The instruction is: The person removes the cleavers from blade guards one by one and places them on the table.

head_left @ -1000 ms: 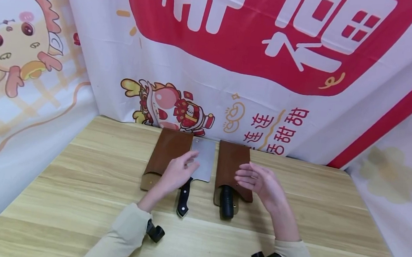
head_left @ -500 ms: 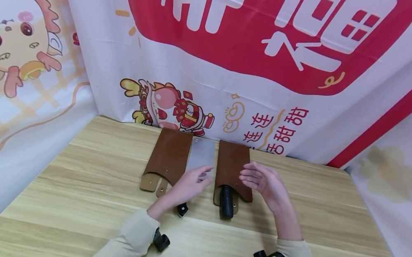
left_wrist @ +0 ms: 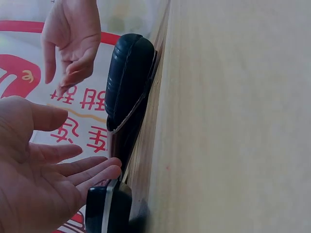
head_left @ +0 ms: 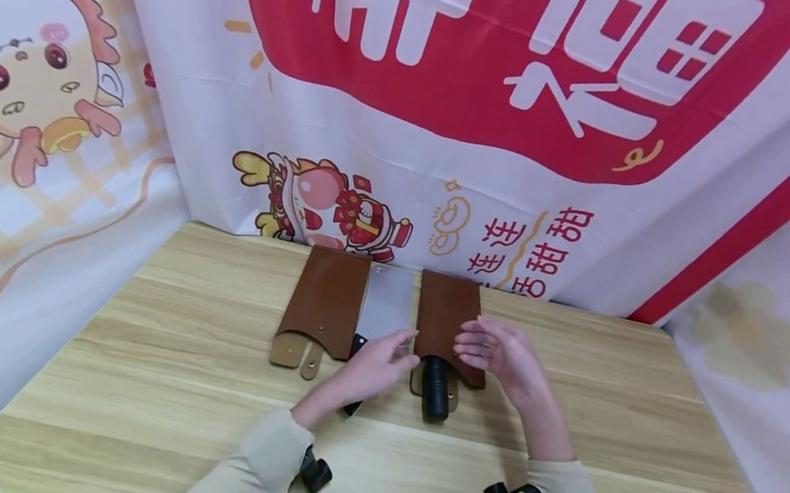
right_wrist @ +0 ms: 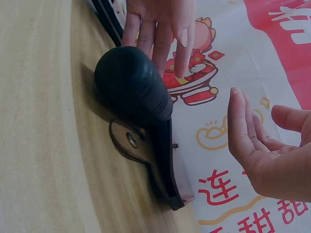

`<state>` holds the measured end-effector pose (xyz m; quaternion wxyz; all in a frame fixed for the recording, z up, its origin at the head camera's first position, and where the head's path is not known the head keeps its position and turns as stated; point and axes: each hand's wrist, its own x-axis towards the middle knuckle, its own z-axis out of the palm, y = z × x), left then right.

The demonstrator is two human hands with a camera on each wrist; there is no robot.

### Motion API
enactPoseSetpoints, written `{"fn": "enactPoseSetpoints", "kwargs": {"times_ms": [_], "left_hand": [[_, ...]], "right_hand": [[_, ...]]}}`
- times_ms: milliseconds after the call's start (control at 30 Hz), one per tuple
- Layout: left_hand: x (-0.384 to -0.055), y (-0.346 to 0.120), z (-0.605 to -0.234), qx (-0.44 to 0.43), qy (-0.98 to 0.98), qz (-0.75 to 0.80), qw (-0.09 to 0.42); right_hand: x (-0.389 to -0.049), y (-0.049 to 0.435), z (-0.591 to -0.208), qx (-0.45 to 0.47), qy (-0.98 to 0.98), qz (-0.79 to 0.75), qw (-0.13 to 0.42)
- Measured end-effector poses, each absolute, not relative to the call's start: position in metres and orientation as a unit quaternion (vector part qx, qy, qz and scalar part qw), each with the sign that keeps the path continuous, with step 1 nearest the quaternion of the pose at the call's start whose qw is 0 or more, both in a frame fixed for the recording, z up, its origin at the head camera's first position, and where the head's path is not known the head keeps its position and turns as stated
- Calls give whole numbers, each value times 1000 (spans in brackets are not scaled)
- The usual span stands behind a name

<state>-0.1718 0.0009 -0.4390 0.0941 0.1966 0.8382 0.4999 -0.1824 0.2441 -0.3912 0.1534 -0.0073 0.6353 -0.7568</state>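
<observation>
A cleaver [head_left: 387, 300] lies on the wooden table, its bright blade beside a brown leather sheath [head_left: 326, 295]. Over its black riveted handle [left_wrist: 109, 208] hovers my left hand [head_left: 376, 365], fingers loosely extended and holding nothing; the hand hides the handle's middle in the head view. To the right, a second brown sheath [head_left: 447, 315] has a thick black handle [head_left: 435, 393] sticking out of its mouth; whatever is inside the leather is hidden. My right hand [head_left: 501, 360] is held above this sheath's right edge, palm turned inward, fingers relaxed, with nothing in it.
Snap straps [head_left: 311, 361] stick out at the left sheath's mouth, and another snap strap [right_wrist: 127, 140] lies beside the black handle. Behind the wooden table [head_left: 157, 414] hangs a printed white and red cloth [head_left: 348, 139]. Each wrist wears a small black camera.
My left hand has moved right and slightly nearer, from beside the left sheath and blade to over the cleaver's handle. The right hand has shifted only slightly. Sheaths and cleaver stay put.
</observation>
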Motion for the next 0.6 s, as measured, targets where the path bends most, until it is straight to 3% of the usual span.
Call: {"fn": "enactPoseSetpoints", "kwargs": {"times_ms": [600], "left_hand": [[-169, 5, -443, 196, 842, 491, 111]], "right_hand": [[-185, 241, -403, -7, 684, -705, 187]]}}
